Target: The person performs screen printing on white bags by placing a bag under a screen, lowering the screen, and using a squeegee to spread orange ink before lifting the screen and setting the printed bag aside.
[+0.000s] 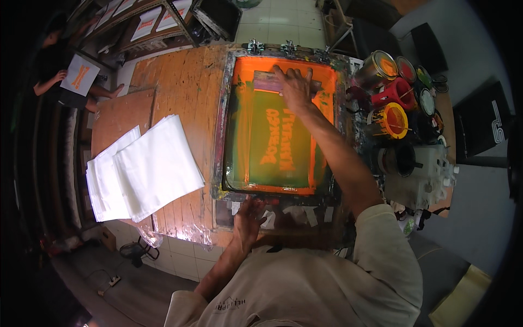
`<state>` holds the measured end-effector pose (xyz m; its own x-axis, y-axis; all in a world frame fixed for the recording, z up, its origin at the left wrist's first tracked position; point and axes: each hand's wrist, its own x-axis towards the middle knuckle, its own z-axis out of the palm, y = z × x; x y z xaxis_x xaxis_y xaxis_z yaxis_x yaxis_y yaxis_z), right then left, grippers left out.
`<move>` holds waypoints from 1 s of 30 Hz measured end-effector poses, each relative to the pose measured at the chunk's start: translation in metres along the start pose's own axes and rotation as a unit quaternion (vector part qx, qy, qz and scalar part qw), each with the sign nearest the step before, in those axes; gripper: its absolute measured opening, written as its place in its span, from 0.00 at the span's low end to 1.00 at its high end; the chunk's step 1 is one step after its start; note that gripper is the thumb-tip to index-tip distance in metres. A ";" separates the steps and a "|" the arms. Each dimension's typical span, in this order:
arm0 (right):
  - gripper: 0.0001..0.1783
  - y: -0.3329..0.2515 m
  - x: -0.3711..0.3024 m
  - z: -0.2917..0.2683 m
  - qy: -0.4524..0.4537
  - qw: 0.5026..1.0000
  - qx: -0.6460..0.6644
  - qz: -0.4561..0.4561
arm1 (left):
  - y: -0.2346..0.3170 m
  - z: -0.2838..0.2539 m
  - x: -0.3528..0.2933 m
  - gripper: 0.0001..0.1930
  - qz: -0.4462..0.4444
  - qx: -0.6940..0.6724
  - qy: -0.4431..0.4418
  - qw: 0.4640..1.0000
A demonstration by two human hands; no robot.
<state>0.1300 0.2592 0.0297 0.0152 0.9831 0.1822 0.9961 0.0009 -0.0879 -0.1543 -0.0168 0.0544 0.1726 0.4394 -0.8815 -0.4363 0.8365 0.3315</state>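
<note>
A screen-printing frame (219,136) lies on the wooden table, its green mesh (261,147) showing orange lettering and streaked with orange ink. Across the far end of the mesh lies a wooden squeegee (265,82). My right hand (294,84) grips it from above, fingers spread over its far side; orange ink (250,64) pools beyond it. Down at the frame's near edge, my left hand (249,219) is in shadow, its fingers curled against the edge and partly hidden. Metal hinge clamps (289,48) hold the frame at its far side.
White bags or sheets (155,166) are stacked on the wooden table (185,76) at left. Open ink cans (388,121) and a plastic jug (425,177) crowd the right. Another person (52,76) at far left holds a printed sheet (80,74) beside a rack (147,41).
</note>
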 end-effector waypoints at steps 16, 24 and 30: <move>0.41 -0.086 -0.225 -0.140 -0.066 0.988 0.123 -0.066 | 0.011 -0.008 -0.026 0.15 0.097 0.022 -0.111 0.989; 0.38 -0.116 -0.216 -0.216 0.131 0.987 0.051 -0.080 | 0.057 0.027 -0.077 0.13 0.194 -0.020 -0.279 0.940; 0.32 -0.083 -0.130 -0.274 0.197 0.973 0.042 -0.111 | 0.122 0.058 -0.022 0.15 0.421 0.124 -0.268 0.858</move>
<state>0.0689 0.0812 0.2820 -0.1514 0.8108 0.5654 0.9682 0.2369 -0.0804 -0.1600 0.0948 0.1341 0.2991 0.9536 -0.0355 -0.4166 0.1639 0.8942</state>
